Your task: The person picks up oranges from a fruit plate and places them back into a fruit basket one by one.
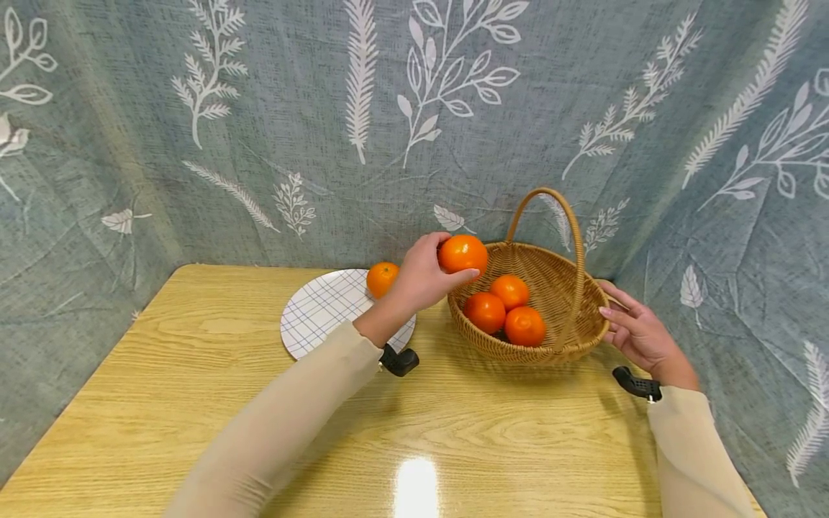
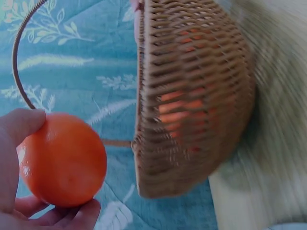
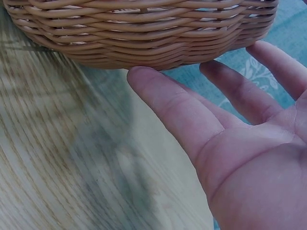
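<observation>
My left hand (image 1: 424, 270) grips an orange (image 1: 463, 255) between thumb and fingers, raised over the left rim of a wicker basket (image 1: 570, 352). In the left wrist view the held orange (image 2: 67, 160) appears beside the basket's woven side (image 2: 192, 72). Inside the basket lie three oranges, one at the back (image 1: 509, 291). At its right side my right hand (image 1: 641, 334) holds the rim. Seen from the right wrist, fingertips (image 3: 144, 76) meet the outside of the weave.
Left of the basket lies a round white plate (image 1: 324, 309) with a blue grid, partly covered by the left arm. Another orange (image 1: 382, 279) sits at its right edge. The basket's tall handle (image 1: 573, 230) arches upward. A patterned curtain (image 1: 291, 108) encloses the wooden table (image 1: 505, 432).
</observation>
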`<state>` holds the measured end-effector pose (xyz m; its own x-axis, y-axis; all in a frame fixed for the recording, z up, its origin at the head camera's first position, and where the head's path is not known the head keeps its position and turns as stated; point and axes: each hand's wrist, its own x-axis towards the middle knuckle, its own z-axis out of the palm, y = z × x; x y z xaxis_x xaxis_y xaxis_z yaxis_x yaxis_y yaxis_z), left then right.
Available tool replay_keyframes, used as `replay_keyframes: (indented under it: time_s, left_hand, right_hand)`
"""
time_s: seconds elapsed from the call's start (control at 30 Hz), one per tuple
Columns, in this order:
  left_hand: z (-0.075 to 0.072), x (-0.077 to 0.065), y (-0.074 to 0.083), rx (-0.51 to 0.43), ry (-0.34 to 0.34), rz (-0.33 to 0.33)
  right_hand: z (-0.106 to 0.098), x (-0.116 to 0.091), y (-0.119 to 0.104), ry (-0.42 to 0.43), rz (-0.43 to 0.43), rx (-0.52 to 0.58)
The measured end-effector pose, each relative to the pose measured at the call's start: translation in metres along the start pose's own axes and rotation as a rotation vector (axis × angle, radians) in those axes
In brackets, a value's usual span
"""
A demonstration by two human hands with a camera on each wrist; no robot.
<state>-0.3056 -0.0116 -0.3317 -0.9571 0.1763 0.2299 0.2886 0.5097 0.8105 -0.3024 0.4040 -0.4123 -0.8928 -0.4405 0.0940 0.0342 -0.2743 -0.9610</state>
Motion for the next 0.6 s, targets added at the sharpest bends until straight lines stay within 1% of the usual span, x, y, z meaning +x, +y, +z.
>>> replay_keyframes:
  time_s: [0.13, 0.33, 0.47, 0.6]
  left_hand:
    - [0.009, 0.009, 0.012, -0.016, -0.051, 0.021]
    - [0.027, 0.02, 0.031, -0.025, -0.121, 0.013]
    - [0.039, 0.027, 0.041, -0.011, -0.153, 0.02]
    - [0.05, 0.036, 0.048, 0.024, -0.174, 0.026]
  right_hand:
    - [-0.001, 0.001, 0.001, 0.005, -0.003, 0.009]
    - [-0.001, 0.004, 0.004, -0.012, -0.01, 0.005]
    - [0.0, 0.005, 0.006, -0.027, -0.016, 0.019]
    - [0.002, 0.005, 0.008, -0.021, -0.024, 0.038]
